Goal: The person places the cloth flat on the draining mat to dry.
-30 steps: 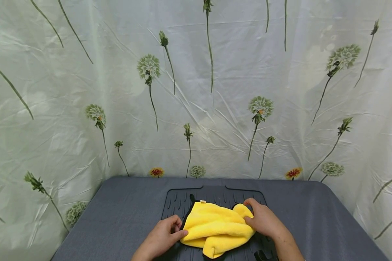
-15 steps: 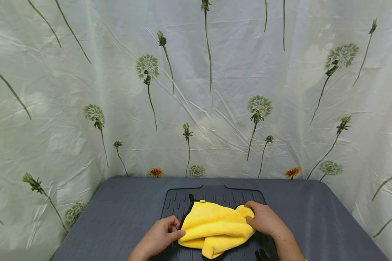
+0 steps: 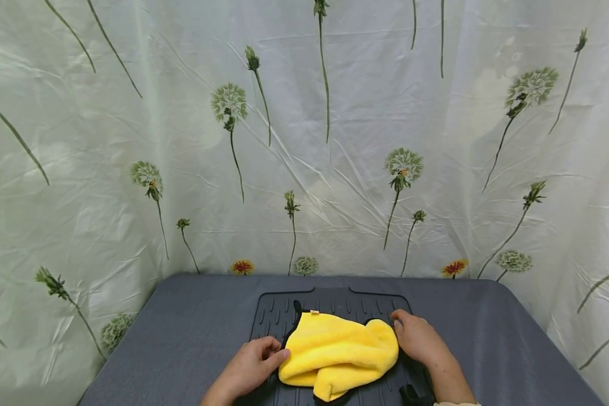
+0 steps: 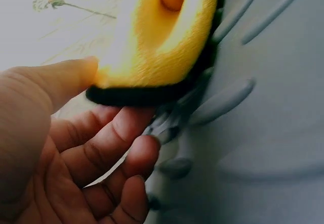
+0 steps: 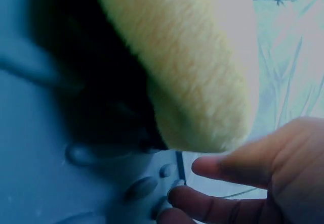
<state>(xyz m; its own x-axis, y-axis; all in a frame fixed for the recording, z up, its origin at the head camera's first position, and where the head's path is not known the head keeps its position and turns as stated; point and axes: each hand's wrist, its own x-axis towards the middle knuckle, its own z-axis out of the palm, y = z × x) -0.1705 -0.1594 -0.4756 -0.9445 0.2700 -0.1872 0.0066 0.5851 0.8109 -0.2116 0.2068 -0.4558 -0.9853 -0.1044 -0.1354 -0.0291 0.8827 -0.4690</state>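
Observation:
A plush yellow towel (image 3: 340, 355) with black edging lies crumpled and partly folded on a dark ridged mat (image 3: 380, 307). My left hand (image 3: 256, 361) pinches the towel's left edge. The left wrist view shows the thumb (image 4: 71, 80) on the yellow face and fingers (image 4: 109, 138) under the black border. At the towel's right end is my right hand (image 3: 418, 338), holding nothing. In the right wrist view, its thumb and fingers (image 5: 217, 204) are apart, just beside the rounded towel fold (image 5: 202, 82). The towel's underside is hidden.
The mat lies on a table with a grey cloth (image 3: 198, 310). Behind stands a pale curtain (image 3: 335, 169) printed with dandelions. A small black object (image 3: 411, 395), too cropped to identify, sits by the right forearm.
My right hand has let go of the towel's right end and moved slightly right. The left hand keeps its pinch, with only small shifts of the left edge.

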